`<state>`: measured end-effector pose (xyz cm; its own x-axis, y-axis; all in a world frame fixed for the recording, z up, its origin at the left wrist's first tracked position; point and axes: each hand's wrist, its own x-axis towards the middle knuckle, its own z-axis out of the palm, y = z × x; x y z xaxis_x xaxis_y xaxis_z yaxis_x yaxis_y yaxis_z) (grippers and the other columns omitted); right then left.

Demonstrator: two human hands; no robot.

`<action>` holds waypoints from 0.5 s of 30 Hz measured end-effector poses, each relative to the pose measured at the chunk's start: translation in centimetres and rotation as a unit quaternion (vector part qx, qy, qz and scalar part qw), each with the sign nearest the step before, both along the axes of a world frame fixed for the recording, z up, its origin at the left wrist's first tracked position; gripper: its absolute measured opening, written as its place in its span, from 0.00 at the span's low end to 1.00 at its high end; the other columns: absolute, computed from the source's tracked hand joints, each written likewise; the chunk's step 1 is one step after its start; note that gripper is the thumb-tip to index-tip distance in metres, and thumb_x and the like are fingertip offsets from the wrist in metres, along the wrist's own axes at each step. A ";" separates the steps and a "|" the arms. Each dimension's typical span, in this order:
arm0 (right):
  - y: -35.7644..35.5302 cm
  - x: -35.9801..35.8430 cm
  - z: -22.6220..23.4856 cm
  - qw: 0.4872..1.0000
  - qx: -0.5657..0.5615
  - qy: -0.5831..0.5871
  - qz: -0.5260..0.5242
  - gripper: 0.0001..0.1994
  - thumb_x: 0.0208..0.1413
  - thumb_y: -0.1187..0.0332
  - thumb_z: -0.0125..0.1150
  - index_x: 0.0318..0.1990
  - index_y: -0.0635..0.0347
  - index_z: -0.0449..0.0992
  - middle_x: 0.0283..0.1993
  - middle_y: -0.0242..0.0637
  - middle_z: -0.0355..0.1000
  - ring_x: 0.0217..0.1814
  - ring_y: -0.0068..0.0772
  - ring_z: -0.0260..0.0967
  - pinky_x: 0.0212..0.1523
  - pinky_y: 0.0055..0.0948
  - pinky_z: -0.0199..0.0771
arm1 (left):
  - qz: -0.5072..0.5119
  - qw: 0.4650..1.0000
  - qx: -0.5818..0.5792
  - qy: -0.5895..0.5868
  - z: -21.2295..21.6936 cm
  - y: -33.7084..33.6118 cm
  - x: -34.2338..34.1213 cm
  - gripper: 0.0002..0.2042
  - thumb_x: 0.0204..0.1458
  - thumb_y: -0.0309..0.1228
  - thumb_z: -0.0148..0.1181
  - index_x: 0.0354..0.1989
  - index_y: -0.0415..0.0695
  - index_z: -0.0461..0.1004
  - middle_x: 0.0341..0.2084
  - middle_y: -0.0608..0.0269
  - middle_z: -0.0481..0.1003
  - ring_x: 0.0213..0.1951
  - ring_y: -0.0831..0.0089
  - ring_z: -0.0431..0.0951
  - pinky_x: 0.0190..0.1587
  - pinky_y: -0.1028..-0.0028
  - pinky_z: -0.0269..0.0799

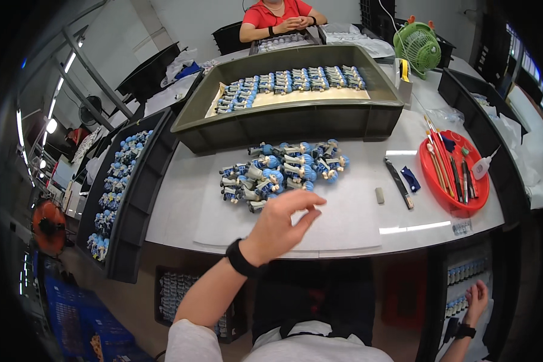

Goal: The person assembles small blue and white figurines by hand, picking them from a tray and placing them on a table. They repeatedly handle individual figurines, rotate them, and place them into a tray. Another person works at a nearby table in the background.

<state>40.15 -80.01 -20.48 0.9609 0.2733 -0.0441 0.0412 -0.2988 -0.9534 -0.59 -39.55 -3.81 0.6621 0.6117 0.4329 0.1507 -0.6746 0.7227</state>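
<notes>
My left hand (277, 224), a black band on its wrist, is over the near part of the table with thumb and forefinger apart and nothing between them. Just beyond its fingers lies a loose pile of small blue-haired figurines (295, 166) in blue and grey. Low on the right, my right hand (476, 301) reaches down beside the table, fingers loosely parted. It is at a dark bin where rows of standing figurines (457, 306) sit on a pale sheet. I see nothing in its grasp.
A large olive tray (286, 120) of lined-up figurines stands behind the pile. Left is a dark crate (133, 208) of figurines. To the right are a red tray (425, 160) with brushes and pens, a utility knife (399, 183) and an eraser (379, 195). A co-worker (277, 21) sits opposite.
</notes>
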 end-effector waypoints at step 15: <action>25.4 -25.1 9.7 0.834 0.195 -0.054 0.513 0.07 0.49 0.81 0.60 0.38 0.67 0.75 0.32 0.38 0.75 0.34 0.24 0.74 0.38 0.20 0.72 | 0.097 0.946 0.263 0.161 -1.6 7.9 1.8 0.12 0.39 0.30 0.65 0.33 0.42 0.75 0.31 0.57 0.75 0.38 0.59 0.72 0.39 0.62 0.68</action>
